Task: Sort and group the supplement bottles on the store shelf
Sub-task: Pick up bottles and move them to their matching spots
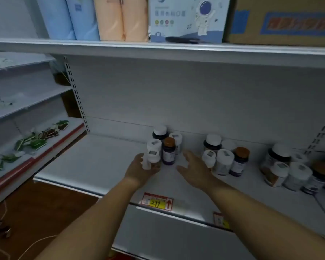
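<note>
Left hand (139, 168) wraps a white-capped bottle (153, 156), setting it by the cluster at 12 o'clock; right hand (193, 166) spread, empty, probably reaching for the next.

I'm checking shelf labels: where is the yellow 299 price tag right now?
In the head view, the price tag sits on the shelf's front edge, low and centre, between the two forearms and below the left hand.
</note>
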Demonstrator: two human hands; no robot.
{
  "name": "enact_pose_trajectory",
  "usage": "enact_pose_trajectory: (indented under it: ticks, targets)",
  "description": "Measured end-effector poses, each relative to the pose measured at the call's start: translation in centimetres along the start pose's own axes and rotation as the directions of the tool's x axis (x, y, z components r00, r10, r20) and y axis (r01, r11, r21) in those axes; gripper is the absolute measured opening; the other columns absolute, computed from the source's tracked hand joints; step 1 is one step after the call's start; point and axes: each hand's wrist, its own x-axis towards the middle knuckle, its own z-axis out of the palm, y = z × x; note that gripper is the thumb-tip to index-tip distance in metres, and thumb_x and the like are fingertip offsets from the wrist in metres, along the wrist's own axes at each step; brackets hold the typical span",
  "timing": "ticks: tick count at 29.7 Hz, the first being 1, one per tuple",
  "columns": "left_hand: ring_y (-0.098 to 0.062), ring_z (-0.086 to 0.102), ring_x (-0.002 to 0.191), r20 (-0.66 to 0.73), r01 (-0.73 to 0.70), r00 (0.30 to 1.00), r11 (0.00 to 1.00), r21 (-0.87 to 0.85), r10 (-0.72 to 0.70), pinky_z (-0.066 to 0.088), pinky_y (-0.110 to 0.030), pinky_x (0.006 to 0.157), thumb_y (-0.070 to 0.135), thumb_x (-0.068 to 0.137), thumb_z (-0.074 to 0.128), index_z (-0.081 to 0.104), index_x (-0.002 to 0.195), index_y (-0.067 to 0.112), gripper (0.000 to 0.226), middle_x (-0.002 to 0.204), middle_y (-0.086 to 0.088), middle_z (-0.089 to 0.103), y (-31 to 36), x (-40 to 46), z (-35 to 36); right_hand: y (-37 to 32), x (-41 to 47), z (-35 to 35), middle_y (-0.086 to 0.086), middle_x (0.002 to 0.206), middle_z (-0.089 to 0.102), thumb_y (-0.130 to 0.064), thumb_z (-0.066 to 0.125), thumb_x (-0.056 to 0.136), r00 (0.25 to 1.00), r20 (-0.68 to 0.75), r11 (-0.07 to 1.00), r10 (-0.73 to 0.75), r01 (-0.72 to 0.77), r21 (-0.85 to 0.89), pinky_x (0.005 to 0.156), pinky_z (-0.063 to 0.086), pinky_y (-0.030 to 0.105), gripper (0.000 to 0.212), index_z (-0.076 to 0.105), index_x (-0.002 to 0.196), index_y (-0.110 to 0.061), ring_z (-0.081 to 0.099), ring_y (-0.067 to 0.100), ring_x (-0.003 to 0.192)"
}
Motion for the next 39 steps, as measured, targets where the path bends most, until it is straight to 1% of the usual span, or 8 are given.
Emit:
enact_pose_trajectory:
  ticks: [6,10,12,16,20,24,31,39]
  targets:
    - [-0.014,0.058,0.088,-0.052,-0.101,0.994,0.995,-0.006,0.100,0.044,-0.020,0.072,0.022,0.074,0.077,0.052,0.106,0.024,0.041,0.103,0.001,0.061,-1.5,1.3,0.9,0.6,4.2,3.6,0.014,0.135,0.051,-0.024,0.064,0.084,0.973,-0.130,0.979,0.191,-0.180,0.091,0.084,0.036,0.026,0.055,0.040,0.130,-0.007,0.050,0.031,0.120]
    - [-0.011,0.058,0.086,-0.090,-0.132,0.987,0.991,-0.026,0.130,0.041,-0.013,0.067,0.017,0.073,0.078,0.054,0.100,0.026,0.037,0.096,0.004,0.062,-1.4,1.3,0.9,0.7,5.6,5.1,0.014,0.117,0.063,-0.029,0.069,0.079,0.975,-0.150,0.977,0.167,-0.143,0.158,0.076,0.044,0.031,0.049,0.051,0.118,-0.005,0.060,0.032,0.106]
    - [-0.012,0.058,0.085,-0.079,-0.134,0.988,0.991,-0.016,0.132,0.040,-0.011,0.066,0.017,0.074,0.077,0.057,0.099,0.022,0.033,0.095,0.004,0.062,-1.1,1.2,0.8,0.4,6.1,5.3,0.013,0.118,0.064,-0.031,0.070,0.078,0.976,-0.159,0.978,0.145,-0.117,0.173,0.082,0.048,0.035,0.050,0.052,0.120,-0.009,0.060,0.032,0.108]
    - [-0.012,0.060,0.087,-0.002,-0.141,0.990,0.989,0.045,0.141,0.043,-0.014,0.069,0.023,0.077,0.075,0.063,0.107,0.014,0.033,0.093,0.005,0.064,-0.4,0.5,0.0,0.0,5.5,4.8,0.006,0.113,0.067,-0.028,0.076,0.072,0.986,-0.105,0.970,0.130,-0.105,0.218,0.086,0.050,0.034,0.049,0.058,0.117,-0.017,0.062,0.023,0.102]
    - [-0.019,0.071,0.089,0.194,-0.009,0.980,0.974,-0.227,0.055,0.056,-0.026,0.075,0.016,0.082,0.069,0.070,0.103,0.015,0.020,0.089,0.003,0.076,0.5,-1.0,-1.1,0.9,2.1,2.1,0.000,0.097,0.070,-0.030,0.080,0.066,0.983,-0.009,0.918,0.183,-0.168,0.359,0.074,0.053,0.028,0.040,0.062,0.099,-0.015,0.067,0.012,0.088]
    - [-0.016,0.073,0.087,0.390,0.015,0.913,0.944,-0.328,0.121,0.060,-0.027,0.074,0.012,0.086,0.063,0.075,0.089,0.026,0.019,0.090,0.003,0.078,3.2,-2.8,1.0,2.6,-3.9,-2.9,-0.006,0.100,0.072,-0.037,0.082,0.056,0.979,0.012,0.842,0.206,-0.183,0.508,0.078,0.055,0.027,0.050,0.060,0.099,-0.024,0.069,0.008,0.091]
    - [-0.012,0.073,0.084,0.594,-0.050,0.762,0.937,-0.344,0.259,0.057,-0.019,0.064,0.012,0.083,0.066,0.074,0.088,0.027,0.018,0.090,0.005,0.078,10.1,-6.3,11.1,6.5,-12.2,-11.6,0.005,0.107,0.070,-0.020,0.082,0.059,0.920,-0.210,0.798,0.331,-0.154,0.583,0.086,0.054,0.041,0.052,0.059,0.106,-0.020,0.067,0.022,0.098]
    - [-0.018,0.072,0.088,0.714,-0.079,0.619,0.931,-0.357,0.327,0.059,-0.031,0.074,0.020,0.074,0.069,0.070,0.098,0.018,0.024,0.095,0.000,0.078,15.9,-14.2,24.5,13.2,-23.5,-21.2,0.001,0.105,0.070,-0.027,0.083,0.054,0.828,-0.406,0.802,0.387,-0.085,0.591,0.079,0.055,0.032,0.059,0.055,0.105,-0.023,0.068,0.015,0.095]
